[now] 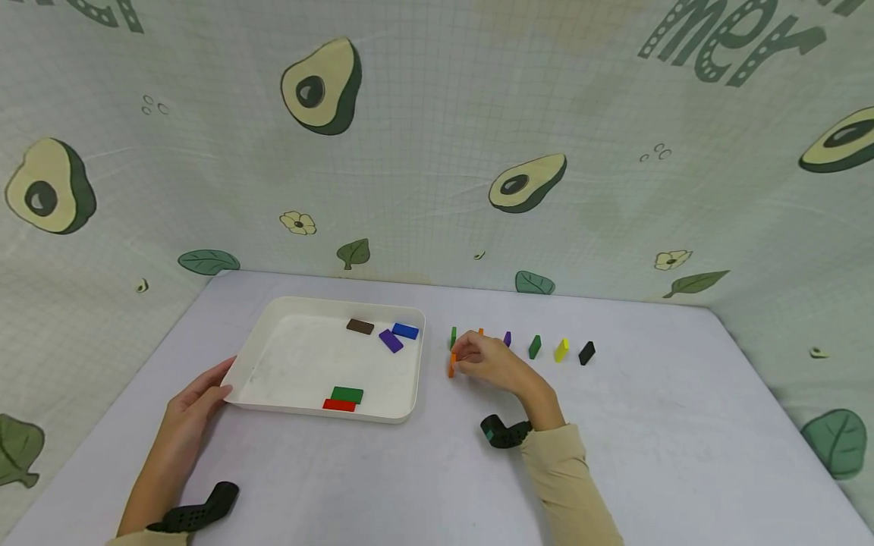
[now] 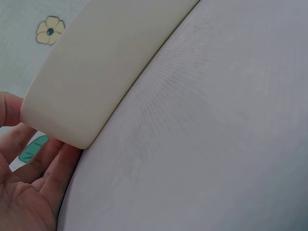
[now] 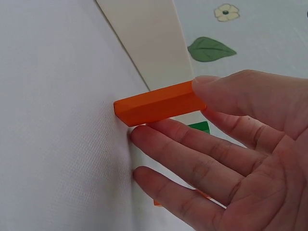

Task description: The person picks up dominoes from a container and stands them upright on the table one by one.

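My left hand (image 1: 187, 409) holds the near-left corner of a white tray (image 1: 293, 356). In the left wrist view, the thumb lies at the tray's (image 2: 101, 62) rim and the other fingers touch its outer wall low down. To the right of the tray, my right hand (image 1: 495, 364) pinches the top of an orange domino (image 1: 451, 365) between thumb and index finger. That domino (image 3: 156, 103) stands upright, its lower end at the tabletop. Behind it stands a green domino (image 1: 454, 336); another orange domino (image 1: 481, 331) is mostly hidden by the hand.
The row continues rightward with upright purple (image 1: 507, 339), green (image 1: 535, 347), yellow (image 1: 561, 350) and black (image 1: 587, 353) dominoes. Inside the tray lie brown (image 1: 359, 327), purple (image 1: 391, 340), blue (image 1: 406, 331), green (image 1: 347, 395) and red (image 1: 339, 406) dominoes. A patterned cloth hangs behind the table.
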A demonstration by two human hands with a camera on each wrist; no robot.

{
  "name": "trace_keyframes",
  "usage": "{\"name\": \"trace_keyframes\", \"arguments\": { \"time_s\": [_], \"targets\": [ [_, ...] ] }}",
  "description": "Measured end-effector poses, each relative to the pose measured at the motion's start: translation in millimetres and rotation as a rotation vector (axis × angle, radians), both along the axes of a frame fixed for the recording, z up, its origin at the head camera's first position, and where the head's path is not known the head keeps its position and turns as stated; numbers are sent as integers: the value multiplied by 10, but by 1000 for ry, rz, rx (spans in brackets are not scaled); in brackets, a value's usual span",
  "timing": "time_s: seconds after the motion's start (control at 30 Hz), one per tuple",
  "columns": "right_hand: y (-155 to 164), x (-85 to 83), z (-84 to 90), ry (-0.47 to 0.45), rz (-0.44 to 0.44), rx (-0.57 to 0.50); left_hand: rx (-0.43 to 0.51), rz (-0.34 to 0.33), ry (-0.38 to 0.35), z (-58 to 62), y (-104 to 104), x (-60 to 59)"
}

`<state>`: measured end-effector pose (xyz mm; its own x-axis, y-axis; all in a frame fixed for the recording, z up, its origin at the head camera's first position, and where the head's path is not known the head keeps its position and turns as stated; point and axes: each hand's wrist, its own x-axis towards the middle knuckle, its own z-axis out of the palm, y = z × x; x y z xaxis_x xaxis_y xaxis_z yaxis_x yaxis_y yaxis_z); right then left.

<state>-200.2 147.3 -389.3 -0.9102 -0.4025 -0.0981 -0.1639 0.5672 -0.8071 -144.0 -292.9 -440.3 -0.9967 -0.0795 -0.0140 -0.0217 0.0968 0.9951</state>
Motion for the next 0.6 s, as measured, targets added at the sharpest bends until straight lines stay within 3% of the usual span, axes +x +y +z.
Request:
{"name": "trace_keyframes", "arguments": {
  "time_s": [0.6],
  "targets": [
    [-3, 39, 81, 31, 23, 32, -34, 16, -21, -5, -6, -6]
  ]
}}
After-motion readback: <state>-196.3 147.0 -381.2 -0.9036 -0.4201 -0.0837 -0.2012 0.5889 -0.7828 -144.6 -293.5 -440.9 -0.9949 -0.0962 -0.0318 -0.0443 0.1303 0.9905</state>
